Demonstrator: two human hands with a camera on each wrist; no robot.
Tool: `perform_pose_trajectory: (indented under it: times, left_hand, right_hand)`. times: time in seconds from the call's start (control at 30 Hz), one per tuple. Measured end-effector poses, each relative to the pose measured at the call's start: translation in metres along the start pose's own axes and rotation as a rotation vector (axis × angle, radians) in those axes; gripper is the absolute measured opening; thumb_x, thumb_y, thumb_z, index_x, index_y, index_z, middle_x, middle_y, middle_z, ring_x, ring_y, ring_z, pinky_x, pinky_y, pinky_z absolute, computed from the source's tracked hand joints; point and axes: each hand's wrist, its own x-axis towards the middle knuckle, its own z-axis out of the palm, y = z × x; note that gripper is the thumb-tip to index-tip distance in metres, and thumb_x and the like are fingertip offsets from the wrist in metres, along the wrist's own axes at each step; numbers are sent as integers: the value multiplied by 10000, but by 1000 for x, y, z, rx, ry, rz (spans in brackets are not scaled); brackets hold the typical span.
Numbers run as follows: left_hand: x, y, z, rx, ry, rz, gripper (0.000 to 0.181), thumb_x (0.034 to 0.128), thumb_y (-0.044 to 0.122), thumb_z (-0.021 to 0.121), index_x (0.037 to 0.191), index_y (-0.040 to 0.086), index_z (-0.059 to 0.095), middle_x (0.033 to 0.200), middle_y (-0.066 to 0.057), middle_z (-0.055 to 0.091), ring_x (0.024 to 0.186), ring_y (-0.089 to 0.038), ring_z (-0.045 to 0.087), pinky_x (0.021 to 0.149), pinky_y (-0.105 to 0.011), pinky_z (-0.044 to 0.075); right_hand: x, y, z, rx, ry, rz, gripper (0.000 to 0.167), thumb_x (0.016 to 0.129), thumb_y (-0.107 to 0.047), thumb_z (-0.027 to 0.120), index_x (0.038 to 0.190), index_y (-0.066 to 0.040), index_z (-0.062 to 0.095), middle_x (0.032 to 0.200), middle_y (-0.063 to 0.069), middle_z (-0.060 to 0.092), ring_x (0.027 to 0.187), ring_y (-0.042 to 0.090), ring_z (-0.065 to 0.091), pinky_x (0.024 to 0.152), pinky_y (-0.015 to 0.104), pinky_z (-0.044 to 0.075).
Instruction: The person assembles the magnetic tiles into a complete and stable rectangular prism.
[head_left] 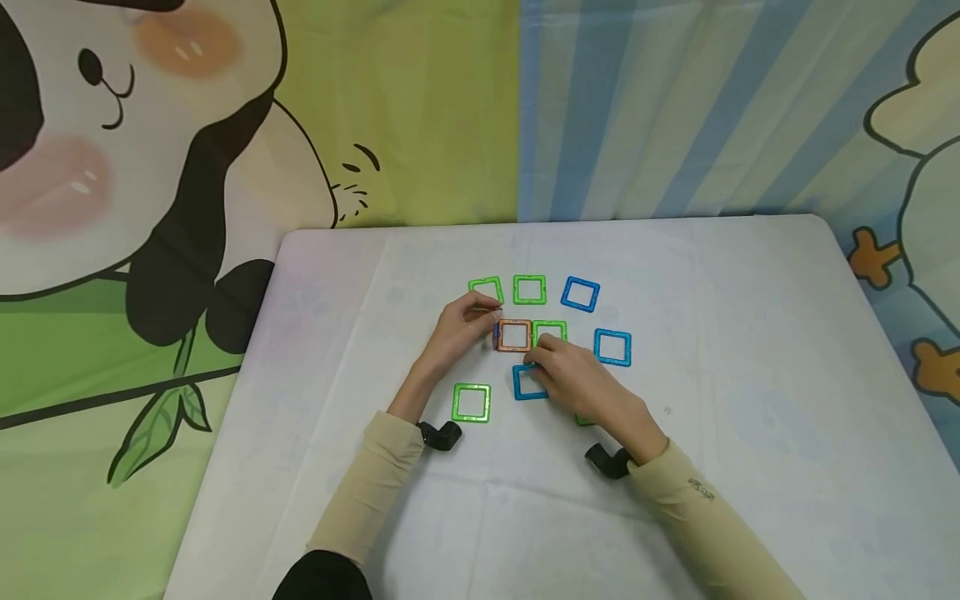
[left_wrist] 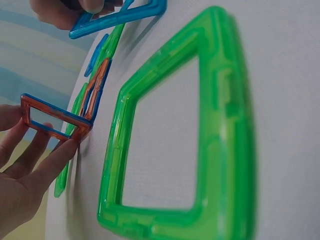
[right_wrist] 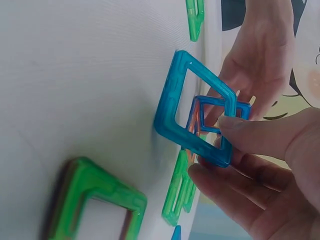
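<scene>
Near the table's middle, my left hand (head_left: 462, 331) holds a square frame tile (left_wrist: 52, 117) on edge. It looks orange with blue edges in the left wrist view and blue in the right wrist view. It stands at the left side of a flat orange tile (head_left: 514, 336), which meets a green tile (head_left: 550, 325) on its right. My right hand (head_left: 573, 375) pinches a blue square tile (right_wrist: 172, 92) between thumb and fingers. That tile is tilted, just on the near side of the joined pair. My right fingers partly cover the green tile in the head view.
Behind the hands lie two green tiles (head_left: 529, 290) and a blue tile (head_left: 581, 294). Another blue tile (head_left: 612, 347) lies to the right, a green one (head_left: 471, 403) at front left. A green tile (right_wrist: 100, 200) is partly under my right wrist. White cloth covers the table (head_left: 750, 375).
</scene>
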Motion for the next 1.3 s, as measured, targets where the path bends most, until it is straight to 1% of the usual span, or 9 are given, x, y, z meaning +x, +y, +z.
perform_pose_trajectory:
  times: [0.2, 0.43, 0.6, 0.73, 0.9, 1.1, 1.3]
  left_hand:
    - [-1, 1, 0, 1, 0, -4, 282, 1008, 183, 657, 1264, 66, 672, 1294, -93, 666, 1233, -258, 651, 1001, -414, 533]
    - [-3, -2, 1, 10, 2, -20, 256, 1013, 189, 653, 1247, 90, 676, 1288, -87, 670, 1241, -259, 644, 1018, -423, 529]
    - [-2, -3, 1, -10, 1, -12, 255, 1012, 173, 653, 1247, 80, 676, 1287, -97, 666, 1246, -264, 644, 1014, -418, 532]
    - [-2, -2, 1, -21, -3, -5, 259, 1015, 169, 649, 1254, 72, 672, 1287, -102, 664, 1253, -267, 640, 1018, -411, 532]
    - [-2, -1, 1, -26, -2, 1, 250, 1015, 166, 652, 1247, 76, 675, 1281, -106, 667, 1239, -268, 648, 1004, -402, 538]
    - [-2, 0, 2, -18, 10, -10, 241, 1015, 191, 659, 1243, 114, 684, 1270, -82, 684, 1222, -244, 659, 979, -381, 552]
    - [-1, -1, 1, -24, 11, -6, 230, 1016, 187, 660, 1234, 118, 688, 1264, -77, 690, 1214, -241, 663, 970, -375, 556]
  right_hand:
    - [5, -2, -2, 16, 18, 10, 157, 946, -83, 743, 1095, -40, 766, 990, 68, 654, 804, 161, 641, 722, 305, 572]
    - [10, -2, 2, 44, 33, 18, 151, 944, -61, 740, 1091, -39, 766, 1015, 76, 669, 858, 180, 669, 777, 328, 595]
    - [16, -3, 1, 44, 45, 9, 148, 944, -45, 731, 1090, -27, 756, 1025, 92, 666, 871, 202, 674, 798, 361, 597]
    - [22, -3, 0, 30, 54, 0, 142, 939, -43, 736, 1079, -24, 755, 986, 82, 649, 824, 192, 658, 757, 344, 587]
    - [26, -3, 1, 17, 69, 9, 148, 939, -58, 744, 1081, -19, 756, 958, 74, 640, 775, 170, 626, 710, 317, 569]
    - [30, -5, 1, 18, 97, 7, 149, 937, -59, 748, 1080, -16, 752, 970, 82, 652, 780, 173, 641, 697, 320, 577]
    - [32, -6, 2, 8, 115, 5, 145, 937, -56, 748, 1077, -18, 748, 987, 90, 661, 795, 189, 666, 700, 328, 588]
